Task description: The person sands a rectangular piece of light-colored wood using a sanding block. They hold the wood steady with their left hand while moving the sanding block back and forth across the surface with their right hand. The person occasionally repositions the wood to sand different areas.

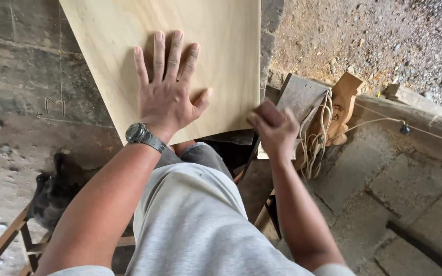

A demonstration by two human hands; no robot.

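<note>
board [221, 51], pale wood, runs its long axis from the knees to the far left. left hand [167, 97] lies flat on it, fingers spread, holding nothing. right hand [277, 130] grips a brown sanding block [268, 113] at the board's near right edge.

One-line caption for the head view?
Left hand flat on a pale wooden board; right hand grips a small brown block at its edge.
</note>
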